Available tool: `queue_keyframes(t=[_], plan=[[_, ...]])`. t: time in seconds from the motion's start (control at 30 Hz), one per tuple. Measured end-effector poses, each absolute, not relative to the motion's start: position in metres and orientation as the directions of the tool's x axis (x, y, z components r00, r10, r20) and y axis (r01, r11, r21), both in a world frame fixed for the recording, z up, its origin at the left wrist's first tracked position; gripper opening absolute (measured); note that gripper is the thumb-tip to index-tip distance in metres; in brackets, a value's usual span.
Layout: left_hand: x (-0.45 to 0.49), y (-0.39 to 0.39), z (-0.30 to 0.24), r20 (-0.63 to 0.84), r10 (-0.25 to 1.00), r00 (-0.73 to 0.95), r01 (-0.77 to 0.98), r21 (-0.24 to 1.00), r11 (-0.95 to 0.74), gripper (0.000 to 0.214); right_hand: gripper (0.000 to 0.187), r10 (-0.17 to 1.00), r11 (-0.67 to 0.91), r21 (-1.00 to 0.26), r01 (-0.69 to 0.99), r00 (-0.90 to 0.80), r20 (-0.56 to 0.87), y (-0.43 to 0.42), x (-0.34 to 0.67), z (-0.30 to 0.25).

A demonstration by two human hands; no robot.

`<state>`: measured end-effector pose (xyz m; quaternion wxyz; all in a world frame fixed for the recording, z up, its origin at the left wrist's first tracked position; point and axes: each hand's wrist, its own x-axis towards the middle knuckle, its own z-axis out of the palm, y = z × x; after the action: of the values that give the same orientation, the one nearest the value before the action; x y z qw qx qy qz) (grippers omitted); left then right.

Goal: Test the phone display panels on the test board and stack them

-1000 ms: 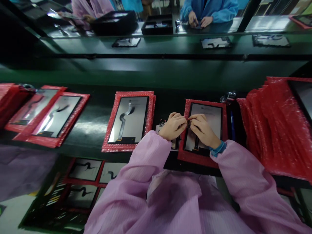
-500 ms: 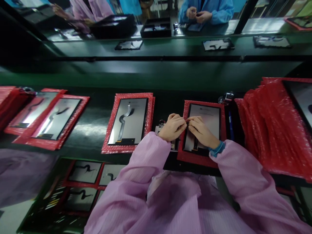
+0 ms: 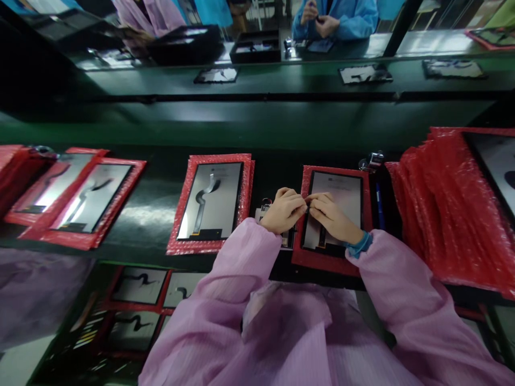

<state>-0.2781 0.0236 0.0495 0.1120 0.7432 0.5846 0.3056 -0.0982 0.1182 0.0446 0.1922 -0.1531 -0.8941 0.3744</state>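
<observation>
My left hand (image 3: 285, 210) and my right hand (image 3: 333, 217) meet at the left edge of a display panel (image 3: 346, 187). That panel lies on a red bubble-wrap sheet (image 3: 306, 259). Fingers of both hands are pinched together around something small and dark, perhaps the panel's ribbon cable; its kind is hidden by the fingertips. Under and beside my left hand sits a small device (image 3: 288, 238), partly covered. Left of it, a second display panel (image 3: 225, 201) with a curled flex cable (image 3: 200, 206) rests on red bubble wrap.
More panels (image 3: 96, 195) on red wrap lie at the left. A tall pile of red bubble-wrap bags (image 3: 450, 214) stands at the right, beside a blue pen (image 3: 380, 206). Below the table edge, a green crate (image 3: 86, 321) holds several panels. Across the green conveyor (image 3: 241, 120), co-workers sit.
My hands keep almost the same pinched pose at the panel's edge. On the far belt, the panels have shifted slightly right. A co-worker in blue has raised one hand.
</observation>
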Motion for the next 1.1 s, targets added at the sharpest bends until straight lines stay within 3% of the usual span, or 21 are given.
queue_keyframes(t=[0.23, 0.43, 0.73, 1.1], plan=[[-0.285, 0.023, 0.050, 0.240, 0.957, 0.161, 0.767, 0.581, -0.274, 0.025, 0.025, 0.373, 0.645, -0.754, 0.128, -0.913, 0.165, 0.121, -0.096, 0.047], [-0.287, 0.024, 0.052, 0.169, 0.981, 0.092, 0.763, 0.621, -0.179, 0.019, 0.024, 0.373, 0.671, -0.729, 0.137, -0.912, 0.172, 0.120, -0.096, 0.048], [-0.283, 0.022, 0.055, 0.207, 0.977, 0.047, 0.704, 0.687, -0.180, 0.021, 0.025, 0.364, 0.680, -0.725, 0.105, -0.908, 0.210, 0.119, -0.095, 0.049], [-0.277, 0.027, 0.049, 0.267, 0.963, -0.038, 0.756, 0.638, -0.147, 0.013, 0.032, 0.389, 0.704, -0.702, 0.107, -0.885, 0.255, 0.116, -0.097, 0.049]])
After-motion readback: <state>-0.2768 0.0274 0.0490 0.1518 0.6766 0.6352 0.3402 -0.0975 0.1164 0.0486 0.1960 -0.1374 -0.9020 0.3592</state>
